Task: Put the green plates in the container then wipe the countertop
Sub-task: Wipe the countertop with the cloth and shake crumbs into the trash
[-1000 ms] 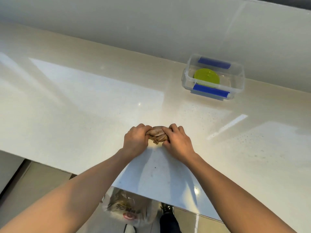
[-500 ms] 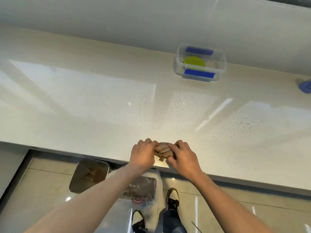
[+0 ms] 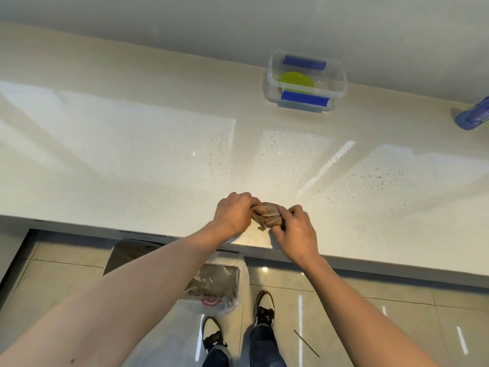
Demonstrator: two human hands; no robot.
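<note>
Bunching the brown cloth between both hands, we've got left hand and right hand each gripping an end near the front edge of the countertop, prob. to wad it for wiping. Green plates already sit in the clear container at the back by the wall, well apart from us, so only the wipe looks left.

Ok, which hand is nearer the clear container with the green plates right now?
Right. The right hand sits almost straight below the container, near the counter's front edge. The left hand is beside it, further left; both hold the cloth.
</note>
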